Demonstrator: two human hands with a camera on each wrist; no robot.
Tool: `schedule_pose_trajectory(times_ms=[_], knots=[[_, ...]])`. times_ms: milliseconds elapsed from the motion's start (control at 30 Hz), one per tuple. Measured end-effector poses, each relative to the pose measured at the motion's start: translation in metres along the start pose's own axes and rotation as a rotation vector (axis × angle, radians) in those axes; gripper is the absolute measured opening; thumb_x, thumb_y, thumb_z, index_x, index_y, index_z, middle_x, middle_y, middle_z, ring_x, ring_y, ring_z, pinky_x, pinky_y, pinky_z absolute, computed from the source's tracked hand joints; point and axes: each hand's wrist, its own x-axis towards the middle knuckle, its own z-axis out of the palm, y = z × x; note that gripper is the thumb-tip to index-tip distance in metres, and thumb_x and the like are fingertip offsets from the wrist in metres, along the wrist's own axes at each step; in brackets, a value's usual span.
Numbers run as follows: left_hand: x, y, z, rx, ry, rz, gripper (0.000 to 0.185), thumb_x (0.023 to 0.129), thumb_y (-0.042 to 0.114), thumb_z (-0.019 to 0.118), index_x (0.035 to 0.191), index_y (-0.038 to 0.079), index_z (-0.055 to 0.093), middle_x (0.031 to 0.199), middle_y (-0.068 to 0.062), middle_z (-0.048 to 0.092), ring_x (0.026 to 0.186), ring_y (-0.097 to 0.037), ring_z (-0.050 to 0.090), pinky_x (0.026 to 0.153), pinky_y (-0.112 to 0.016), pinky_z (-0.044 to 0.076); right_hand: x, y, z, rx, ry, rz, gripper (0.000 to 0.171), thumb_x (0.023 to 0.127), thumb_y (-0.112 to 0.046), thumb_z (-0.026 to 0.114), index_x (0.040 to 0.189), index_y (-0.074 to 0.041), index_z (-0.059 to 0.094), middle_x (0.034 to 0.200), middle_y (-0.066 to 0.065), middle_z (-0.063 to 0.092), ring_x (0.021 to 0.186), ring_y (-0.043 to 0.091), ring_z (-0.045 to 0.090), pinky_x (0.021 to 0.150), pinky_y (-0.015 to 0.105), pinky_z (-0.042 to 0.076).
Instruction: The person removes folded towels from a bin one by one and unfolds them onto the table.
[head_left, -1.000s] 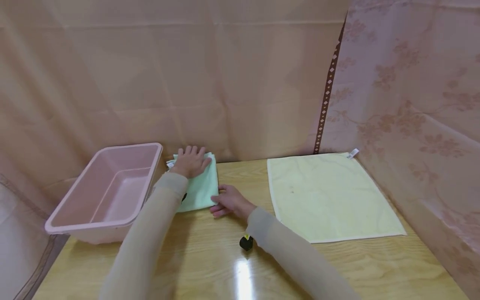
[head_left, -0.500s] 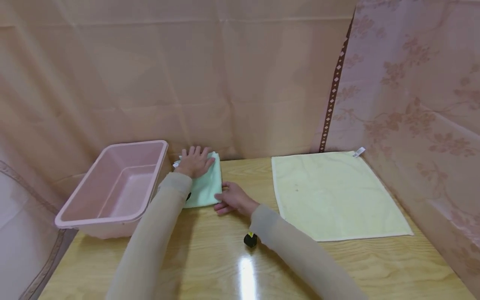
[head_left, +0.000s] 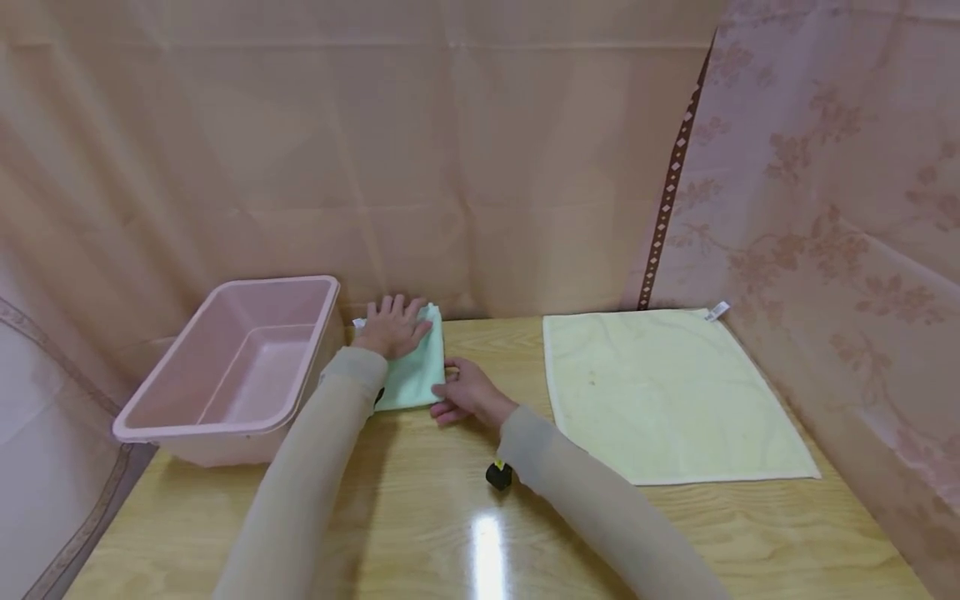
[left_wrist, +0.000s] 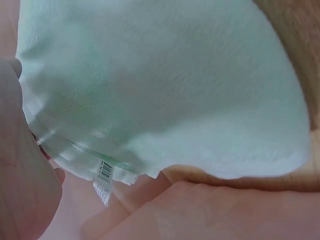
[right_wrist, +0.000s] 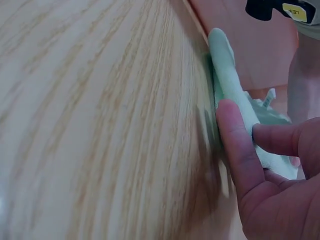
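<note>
A folded mint-green cloth point(head_left: 415, 372) lies on the wooden table point(head_left: 420, 517) by the back curtain. My left hand point(head_left: 393, 315) rests flat on its far end with fingers spread. In the left wrist view the cloth point(left_wrist: 160, 90) fills the frame, with a white label point(left_wrist: 104, 172) at its edge. My right hand point(head_left: 444, 398) is at the cloth's near right corner. In the right wrist view its thumb and forefinger point(right_wrist: 235, 150) pinch the cloth's edge point(right_wrist: 225, 65).
A pink plastic tub point(head_left: 187, 417) stands left of the cloth, touching it or nearly so. A pale yellow towel point(head_left: 667, 392) lies spread flat on the right. Curtains close off the back and right. A small black device point(head_left: 498, 475) shows under my right wrist.
Both hands stay on the green cloth, the right one a little closer in at its corner. The head view has shifted slightly.
</note>
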Motion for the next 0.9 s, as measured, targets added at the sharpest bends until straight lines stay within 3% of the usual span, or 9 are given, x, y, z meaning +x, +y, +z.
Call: schedule_pose_trajectory(times_ms=[133,267,433,533,700,800,900], knots=[[-0.002,0.002,0.002,-0.010,0.021,0.004,0.056,0.109,0.048,0.031,0.156,0.017,0.030,0.148,-0.024,0.035,0.136,-0.045,0.030,0.108,-0.066,0.022,0.000,-0.002,-0.004,0.001,0.002,-0.010,0.062,0.098,0.004,0.061,0.153,-0.005,0.034,0.118,0.021,0.060,0.071,0.028,0.072,0.064,0.042,0.061],[-0.010,0.007,0.003,-0.079,0.035,-0.002,0.056,0.109,0.047,0.034,0.156,0.017,0.031,0.152,-0.023,0.032,0.141,-0.044,0.027,0.109,-0.066,0.022,-0.002,-0.005,-0.009,-0.016,0.024,-0.025,0.062,0.097,0.005,0.061,0.153,-0.005,0.035,0.122,0.020,0.057,0.074,0.030,0.072,0.063,0.043,0.061],[-0.020,0.009,0.004,-0.166,0.050,-0.009,0.055,0.109,0.045,0.034,0.157,0.017,0.031,0.154,-0.024,0.031,0.143,-0.043,0.026,0.109,-0.065,0.023,-0.006,-0.010,-0.009,-0.139,0.045,-0.068,0.058,0.098,0.000,0.062,0.151,-0.005,0.040,0.116,0.016,0.057,0.069,0.026,0.069,0.060,0.042,0.061],[-0.025,0.006,0.005,-0.207,0.043,-0.040,0.056,0.109,0.044,0.032,0.156,0.013,0.031,0.156,-0.026,0.027,0.145,-0.046,0.023,0.112,-0.066,0.020,-0.008,-0.014,-0.008,-0.349,0.075,-0.164,0.053,0.098,-0.006,0.065,0.147,-0.003,0.047,0.116,0.014,0.060,0.073,0.025,0.068,0.061,0.041,0.061],[-0.033,-0.002,0.002,-0.297,-0.016,-0.129,0.064,0.109,0.042,0.028,0.157,0.000,0.023,0.160,-0.032,0.017,0.149,-0.049,0.013,0.118,-0.063,0.013,-0.007,-0.026,-0.008,-0.818,0.110,-0.431,0.042,0.098,-0.011,0.067,0.136,0.003,0.059,0.128,0.017,0.065,0.113,0.029,0.063,0.097,0.040,0.051],[-0.031,-0.017,0.018,-0.310,0.002,-0.107,0.069,0.109,0.040,0.027,0.153,-0.013,0.022,0.159,-0.038,0.016,0.149,-0.051,0.011,0.120,-0.059,0.010,-0.005,-0.030,-0.001,-1.064,0.030,-0.544,0.042,0.101,-0.014,0.063,0.139,0.003,0.058,0.140,0.017,0.060,0.134,0.032,0.051,0.112,0.042,0.038],[-0.034,-0.026,0.033,-0.324,-0.001,-0.096,0.070,0.108,0.036,0.027,0.150,-0.020,0.019,0.158,-0.041,0.014,0.148,-0.053,0.008,0.120,-0.059,0.010,-0.003,-0.027,0.007,-1.288,-0.085,-0.620,0.049,0.104,-0.021,0.059,0.145,0.004,0.051,0.150,0.018,0.050,0.145,0.036,0.037,0.118,0.043,0.029]])
